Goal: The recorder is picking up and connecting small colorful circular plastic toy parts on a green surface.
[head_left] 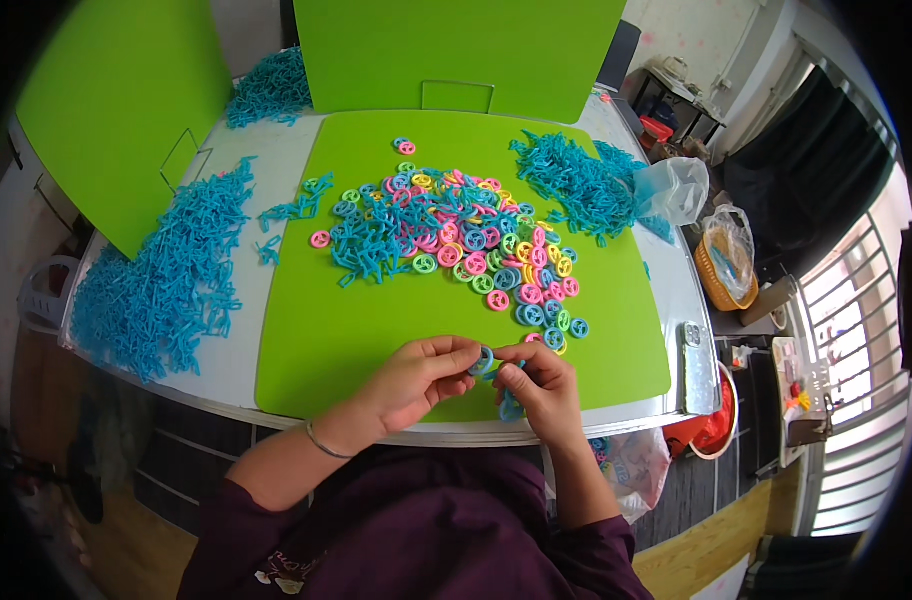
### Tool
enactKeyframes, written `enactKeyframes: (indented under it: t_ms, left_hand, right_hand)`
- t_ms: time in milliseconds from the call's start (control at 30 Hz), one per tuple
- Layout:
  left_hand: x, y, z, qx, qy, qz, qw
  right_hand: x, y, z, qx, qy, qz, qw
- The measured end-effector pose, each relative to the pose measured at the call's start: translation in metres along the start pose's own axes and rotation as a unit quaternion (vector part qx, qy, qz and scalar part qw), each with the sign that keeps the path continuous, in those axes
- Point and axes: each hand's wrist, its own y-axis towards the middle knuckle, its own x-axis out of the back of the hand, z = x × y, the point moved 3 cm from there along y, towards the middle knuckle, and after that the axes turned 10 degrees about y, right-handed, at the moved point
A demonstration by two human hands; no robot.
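Note:
Close to the near edge of the green mat (pixel 326 350), my left hand (pixel 421 378) pinches a small blue spoked wheel (pixel 483 362) between thumb and fingers. Just to its right, my right hand (pixel 546 385) is closed on a blue plastic piece (pixel 511 406), whose exact shape is partly covered by the fingers. Both hands nearly meet at the wheel; whether the two parts are joined I cannot tell. Beyond them lies a heap of pink, blue, green and yellow wheels (pixel 476 265), with teal plastic pieces (pixel 368 250) mixed in on its left.
Large piles of teal pieces lie at the left (pixel 171 290), far left (pixel 271 88) and right (pixel 581 185). Green boards (pixel 456 50) stand at the back and left. A phone (pixel 697 372) rests at the right edge, below a clear plastic bag (pixel 674 190). An orange basket (pixel 721 275) stands beyond.

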Motion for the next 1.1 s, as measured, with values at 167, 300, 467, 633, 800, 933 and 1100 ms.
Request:
enactKeyframes:
  t_ms: [167, 300, 467, 633, 800, 933, 1100]
  left_hand:
    - [0.004, -0.006, 0.012, -0.002, -0.058, -0.008, 0.998]
    - [0.007, -0.002, 0.015, 0.003, -0.060, -0.005, 0.998]
    - [0.007, 0.001, 0.019, 0.013, -0.049, 0.004, 0.999]
    - [0.009, 0.001, 0.019, -0.025, 0.013, -0.018, 0.999]
    - [0.008, -0.001, 0.021, -0.062, 0.056, -0.028, 0.996]
    - [0.001, -0.001, 0.022, -0.063, 0.010, -0.037, 0.997]
    - [0.001, -0.003, 0.022, -0.106, 0.023, -0.067, 0.992]
  right_hand:
    - [0.000, -0.004, -0.001, 0.021, -0.006, 0.025, 0.999]
    - [-0.001, -0.003, -0.003, 0.011, 0.010, 0.037, 0.999]
    - [-0.005, -0.004, -0.007, 0.047, -0.042, 0.008, 0.998]
    - [-0.004, -0.003, -0.009, 0.052, -0.080, -0.014, 0.995]
    - [-0.008, -0.004, -0.010, 0.057, -0.168, -0.032, 0.984]
    - [-0.006, -0.004, -0.016, 0.064, -0.098, -0.072, 0.990]
    - [-0.015, -0.005, -0.011, 0.058, -0.154, -0.105, 0.981]
